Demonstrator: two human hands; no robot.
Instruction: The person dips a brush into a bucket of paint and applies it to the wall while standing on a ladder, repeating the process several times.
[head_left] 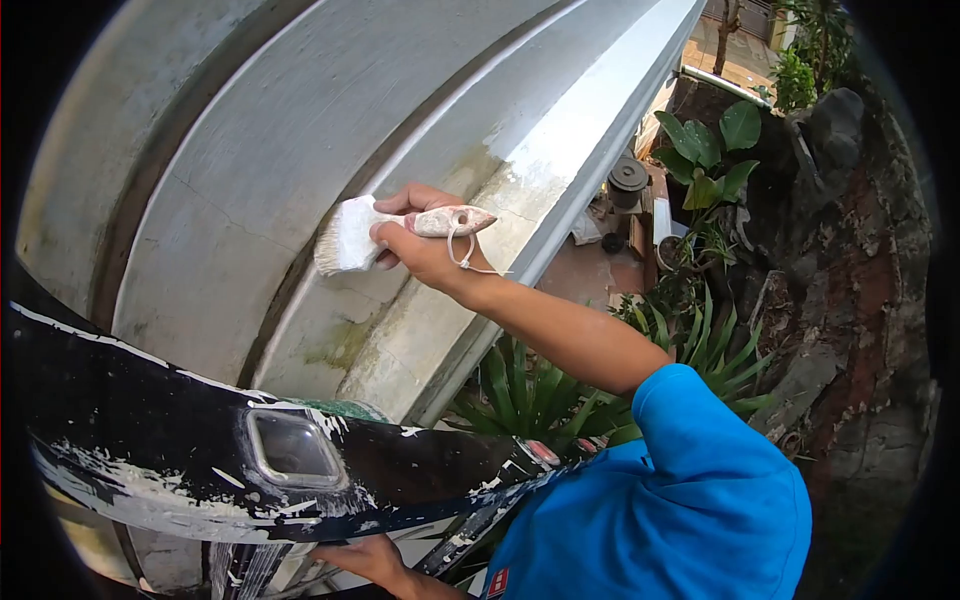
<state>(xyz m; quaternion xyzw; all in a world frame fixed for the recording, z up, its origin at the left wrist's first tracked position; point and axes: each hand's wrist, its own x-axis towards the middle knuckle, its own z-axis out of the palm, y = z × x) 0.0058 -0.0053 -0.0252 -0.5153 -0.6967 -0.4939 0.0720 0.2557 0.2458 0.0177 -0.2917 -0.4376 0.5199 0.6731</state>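
Observation:
A wide brush (350, 238) with white-coated bristles is held in my right hand (425, 240), whose fingers wrap round its base. Its paint-stained handle points right, with a white tie hanging from it. The bristles are over a dark groove in the curved grey wall (250, 190); whether they touch it I cannot tell. Lower down, my left hand (370, 560) is beside a paint-spattered ladder (245, 570), below the black rim. Its fingertips are partly hidden, so its grip is unclear.
A black paint-splattered curved surface (180, 440) with a clear window crosses the lower view. Right of the wall's pale ledge (560, 150), far below, are green plants (700, 150), a round dark lidded container (628, 180) and a rough rock face (850, 300).

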